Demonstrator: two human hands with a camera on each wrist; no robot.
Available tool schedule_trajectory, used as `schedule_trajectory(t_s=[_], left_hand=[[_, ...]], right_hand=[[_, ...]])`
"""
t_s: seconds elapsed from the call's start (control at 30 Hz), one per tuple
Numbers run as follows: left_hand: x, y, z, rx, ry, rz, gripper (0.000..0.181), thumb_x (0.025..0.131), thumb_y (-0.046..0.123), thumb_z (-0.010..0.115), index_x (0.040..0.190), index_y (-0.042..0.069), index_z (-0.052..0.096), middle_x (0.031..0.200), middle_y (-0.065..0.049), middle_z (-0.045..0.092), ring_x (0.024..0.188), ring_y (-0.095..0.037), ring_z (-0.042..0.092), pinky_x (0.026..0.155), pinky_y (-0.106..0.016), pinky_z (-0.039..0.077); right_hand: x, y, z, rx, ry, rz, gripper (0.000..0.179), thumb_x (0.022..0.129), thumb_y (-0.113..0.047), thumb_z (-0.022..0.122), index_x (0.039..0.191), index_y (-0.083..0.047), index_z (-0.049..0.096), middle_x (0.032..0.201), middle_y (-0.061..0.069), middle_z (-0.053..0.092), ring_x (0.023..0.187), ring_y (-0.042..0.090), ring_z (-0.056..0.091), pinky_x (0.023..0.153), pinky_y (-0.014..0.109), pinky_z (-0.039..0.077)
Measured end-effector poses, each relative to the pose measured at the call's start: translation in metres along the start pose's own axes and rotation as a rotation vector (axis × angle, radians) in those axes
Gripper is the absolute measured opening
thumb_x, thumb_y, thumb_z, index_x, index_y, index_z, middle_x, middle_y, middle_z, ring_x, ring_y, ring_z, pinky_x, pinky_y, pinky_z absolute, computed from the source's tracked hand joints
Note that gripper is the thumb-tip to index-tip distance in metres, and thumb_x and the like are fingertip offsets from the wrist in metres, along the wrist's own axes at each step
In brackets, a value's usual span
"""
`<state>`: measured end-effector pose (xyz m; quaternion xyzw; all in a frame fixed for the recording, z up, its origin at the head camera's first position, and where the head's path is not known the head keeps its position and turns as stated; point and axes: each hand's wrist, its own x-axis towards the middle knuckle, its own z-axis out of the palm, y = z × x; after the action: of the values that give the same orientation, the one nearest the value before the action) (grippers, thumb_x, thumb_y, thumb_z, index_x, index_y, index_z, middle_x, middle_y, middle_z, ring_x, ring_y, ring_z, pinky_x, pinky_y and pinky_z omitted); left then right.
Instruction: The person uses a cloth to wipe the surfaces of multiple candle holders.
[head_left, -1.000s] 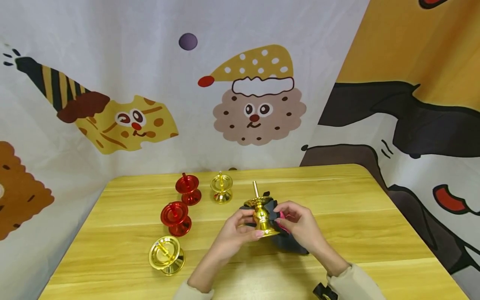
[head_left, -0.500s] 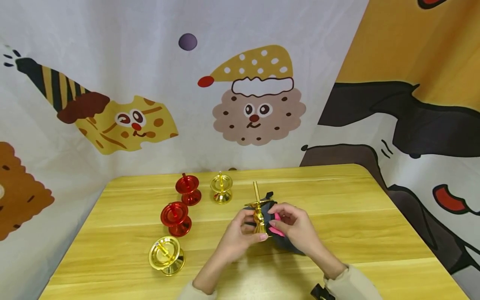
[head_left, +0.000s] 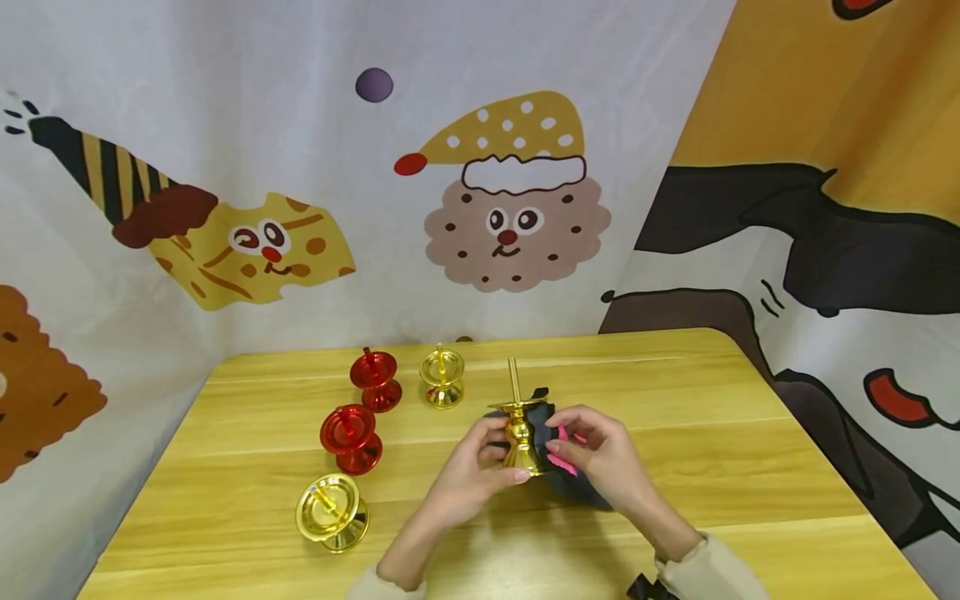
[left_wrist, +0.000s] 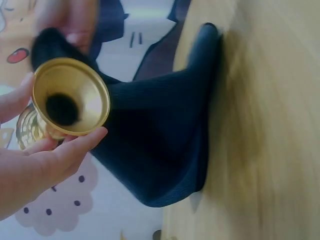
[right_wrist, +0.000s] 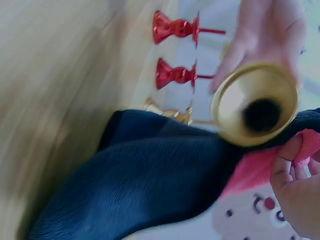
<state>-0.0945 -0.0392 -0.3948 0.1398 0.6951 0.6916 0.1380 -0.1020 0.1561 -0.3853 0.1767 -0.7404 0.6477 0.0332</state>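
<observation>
In the head view my left hand [head_left: 472,471] grips a gold candle holder [head_left: 519,433] by its stem and base, above the table, with its spike pointing up. My right hand [head_left: 603,454] pinches a cloth, dark on one face and pink [head_left: 562,465] on the other, against the holder's right side. From the left wrist, the holder's hollow base [left_wrist: 95,90] faces the camera, and the dark cloth [left_wrist: 155,115] hangs down to the table. The right wrist view shows my fingers [right_wrist: 285,172] bunching the pink face. Where cloth meets the stem is partly hidden.
Two red candle holders [head_left: 377,383] [head_left: 351,437] and two gold ones [head_left: 442,377] [head_left: 332,510] stand at the left of the wooden table [head_left: 712,417]. A printed cartoon curtain [head_left: 300,125] hangs behind. A black object [head_left: 648,587] shows by the right sleeve.
The held candle holder has turned from a leftward lean to nearly upright. My right hand moved slightly left with the cloth, then back right. The standing holders have stayed put.
</observation>
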Motion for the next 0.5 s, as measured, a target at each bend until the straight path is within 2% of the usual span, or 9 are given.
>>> schedule_trajectory(t_s=[0.1,0.3,0.5], left_hand=[[0.000,-0.001,0.001,0.022,0.021,-0.010,0.058,0.079,0.008,0.070,0.127,0.000,0.039,0.119,-0.016,0.048,0.103,-0.028,0.051,0.083,-0.035,0.051],[0.000,-0.001,0.002,-0.063,-0.009,0.003,0.060,0.078,0.008,0.072,0.127,0.002,0.039,0.119,-0.016,0.047,0.103,-0.029,0.050,0.086,-0.037,0.049],[-0.001,-0.003,0.003,-0.064,0.036,-0.009,0.062,0.075,0.011,0.075,0.126,0.003,0.041,0.110,-0.013,0.051,0.096,-0.025,0.052,0.082,-0.033,0.050]], right_hand=[[0.000,-0.007,0.003,-0.029,-0.021,-0.012,0.020,0.078,0.008,0.066,0.097,0.002,0.060,0.074,0.005,0.056,0.061,0.009,0.050,0.049,0.021,0.046],[0.001,-0.014,0.006,-0.061,-0.004,-0.012,0.021,0.077,0.009,0.065,0.095,-0.001,0.061,0.074,0.008,0.057,0.060,0.010,0.051,0.050,0.022,0.047],[0.000,-0.009,0.004,-0.023,-0.023,-0.019,0.020,0.078,0.008,0.064,0.097,0.001,0.060,0.074,0.007,0.055,0.062,0.008,0.050,0.050,0.021,0.047]])
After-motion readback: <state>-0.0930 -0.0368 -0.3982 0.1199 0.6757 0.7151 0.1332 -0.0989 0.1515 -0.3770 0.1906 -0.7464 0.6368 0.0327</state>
